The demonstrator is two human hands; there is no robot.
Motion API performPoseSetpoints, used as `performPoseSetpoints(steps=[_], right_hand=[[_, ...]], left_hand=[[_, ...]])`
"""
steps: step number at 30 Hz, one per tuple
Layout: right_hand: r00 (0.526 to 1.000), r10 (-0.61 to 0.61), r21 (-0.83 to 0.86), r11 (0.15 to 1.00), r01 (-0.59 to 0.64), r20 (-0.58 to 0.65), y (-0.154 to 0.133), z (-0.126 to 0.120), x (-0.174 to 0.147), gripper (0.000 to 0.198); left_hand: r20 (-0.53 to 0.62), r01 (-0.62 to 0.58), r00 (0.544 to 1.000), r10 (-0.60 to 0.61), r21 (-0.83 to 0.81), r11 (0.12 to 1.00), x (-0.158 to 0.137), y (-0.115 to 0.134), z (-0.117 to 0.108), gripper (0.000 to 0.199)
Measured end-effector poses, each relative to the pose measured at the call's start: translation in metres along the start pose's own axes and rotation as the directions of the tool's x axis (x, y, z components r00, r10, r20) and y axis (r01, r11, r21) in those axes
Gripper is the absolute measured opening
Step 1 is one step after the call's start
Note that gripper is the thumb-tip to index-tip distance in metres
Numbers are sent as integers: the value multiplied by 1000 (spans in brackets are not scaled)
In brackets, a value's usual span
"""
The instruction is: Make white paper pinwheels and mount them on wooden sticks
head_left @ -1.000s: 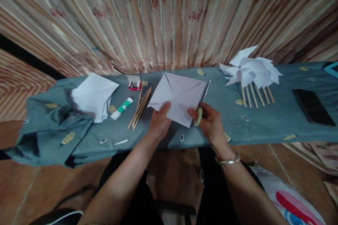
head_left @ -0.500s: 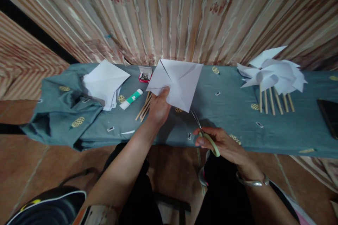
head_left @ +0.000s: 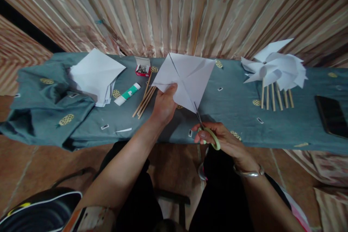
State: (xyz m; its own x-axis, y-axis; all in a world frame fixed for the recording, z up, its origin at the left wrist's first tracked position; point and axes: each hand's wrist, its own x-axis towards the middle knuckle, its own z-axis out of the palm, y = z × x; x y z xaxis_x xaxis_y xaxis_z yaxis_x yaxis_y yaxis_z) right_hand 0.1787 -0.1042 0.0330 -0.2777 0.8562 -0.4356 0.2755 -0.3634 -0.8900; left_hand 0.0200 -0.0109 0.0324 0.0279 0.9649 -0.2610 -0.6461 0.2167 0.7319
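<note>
A soft grey-green cloth (head_left: 239, 105) printed with yellow pineapples spreads before you, rumpled into folds at your left; behind it hangs a pleated, striped curtain (head_left: 176, 11). On the cloth are smooth wooden sticks (head_left: 146, 101), a green-and-white glue stick (head_left: 127, 94), a small red card box (head_left: 143, 70) of shiny metal bits, a stack of white paper (head_left: 95, 72), and curled paper pinwheels (head_left: 280, 67) on round sticks.

Your sheet (head_left: 194, 74) is crisp, white and roughly square, held over the middle of the cloth, its near corner pointing toward you. Slits run inward from its far-left and left corners, and creases meet near its centre.

Your hands are apart: the left (head_left: 164, 105) pinches the sheet, thumb on top; the right (head_left: 221, 136) grips the pale-green handles of the scissors (head_left: 216, 144), their thin metal blades at the near corner.
</note>
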Motion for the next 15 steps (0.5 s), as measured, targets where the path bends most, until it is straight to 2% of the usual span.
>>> performPoseSetpoints(steps=[8, 15], right_hand=[[1000, 15, -51, 999, -15, -20, -2, 0, 1, 59], [1000, 13, -15, 1000, -13, -12, 4, 0, 2, 58]], left_hand=[[2, -6, 1000, 6, 8, 1000, -1, -3, 1, 26], [-4, -3, 1000, 3, 21, 1000, -1, -5, 0, 12]])
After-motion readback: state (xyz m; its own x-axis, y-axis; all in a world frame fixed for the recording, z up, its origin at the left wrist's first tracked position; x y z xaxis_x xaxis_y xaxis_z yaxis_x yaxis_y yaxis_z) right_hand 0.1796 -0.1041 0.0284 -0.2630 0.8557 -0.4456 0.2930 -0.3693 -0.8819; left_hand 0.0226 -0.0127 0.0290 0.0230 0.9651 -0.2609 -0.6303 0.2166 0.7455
